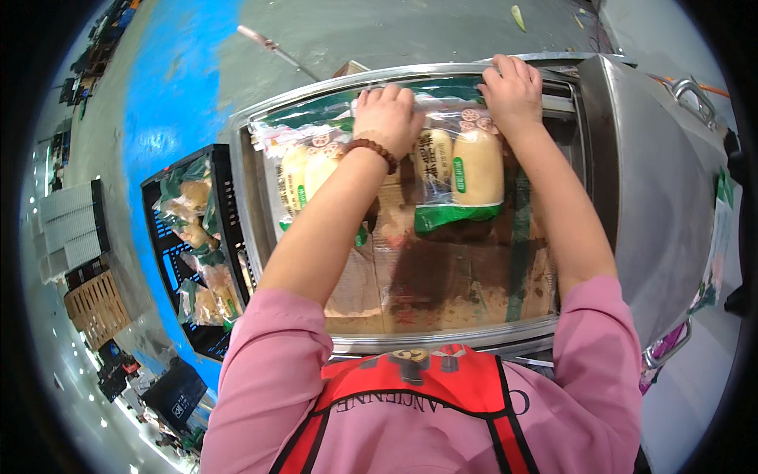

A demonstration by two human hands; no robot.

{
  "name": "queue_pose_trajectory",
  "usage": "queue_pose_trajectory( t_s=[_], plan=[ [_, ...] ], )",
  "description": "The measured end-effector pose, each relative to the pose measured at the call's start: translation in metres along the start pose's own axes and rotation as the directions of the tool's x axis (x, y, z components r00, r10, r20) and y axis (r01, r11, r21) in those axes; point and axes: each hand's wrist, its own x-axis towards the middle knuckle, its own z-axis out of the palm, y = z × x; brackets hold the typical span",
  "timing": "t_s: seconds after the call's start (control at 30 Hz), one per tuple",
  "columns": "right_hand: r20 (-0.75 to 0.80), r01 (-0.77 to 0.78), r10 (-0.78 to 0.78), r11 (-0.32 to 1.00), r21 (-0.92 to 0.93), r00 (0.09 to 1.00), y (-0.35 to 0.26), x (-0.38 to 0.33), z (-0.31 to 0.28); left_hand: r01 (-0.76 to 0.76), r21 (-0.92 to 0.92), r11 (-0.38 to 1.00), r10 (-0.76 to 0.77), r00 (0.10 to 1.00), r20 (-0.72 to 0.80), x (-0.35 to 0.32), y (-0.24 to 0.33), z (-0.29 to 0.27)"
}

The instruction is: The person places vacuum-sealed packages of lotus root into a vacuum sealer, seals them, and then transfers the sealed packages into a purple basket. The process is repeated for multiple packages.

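Note:
Two clear plastic bags of pale, elongated pieces of food lie side by side in a metal-rimmed tray. The right bag [477, 170] has a green lower end, and its open-looking upper edge lies along the far rim. My left hand [387, 117] is closed at this bag's upper left corner, fingers bent over the plastic; a brown bead bracelet circles the wrist. By the upper right corner rests my right hand [513, 91], fingers spread over the far rim and thumb near the plastic. My left forearm partly covers the left bag [304, 170].
Wet brown cardboard [442, 276] lines the tray [442, 338]. A black crate [224, 205] of similar bags stands on the left. A large metal lid or housing [647, 182] adjoins the right side. Further left are a wooden pallet [96, 308] and a blue floor strip [178, 71].

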Motion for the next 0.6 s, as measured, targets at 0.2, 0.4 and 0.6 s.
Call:
queue_pose_trajectory(
  t_s=[0.2, 0.4, 0.6],
  plan=[
    [0.119, 0.069, -0.090, 0.982, 0.176, 0.989, 0.011, 0.003, 0.014, 0.090, -0.045, 0.995, -0.090, 0.996, 0.008, -0.008, 0.000, 0.002],
    [0.197, 0.016, -0.058, 0.978, 0.207, 0.979, 0.010, 0.012, 0.011, 0.064, 0.211, 0.975, -0.094, 0.987, 0.133, -0.001, 0.020, -0.007],
    [0.139, -0.003, -0.027, 0.978, 0.210, 0.990, 0.008, 0.013, 0.000, 0.248, -0.100, 0.964, -0.238, 0.966, 0.103, -0.005, 0.010, -0.001]
  ],
)
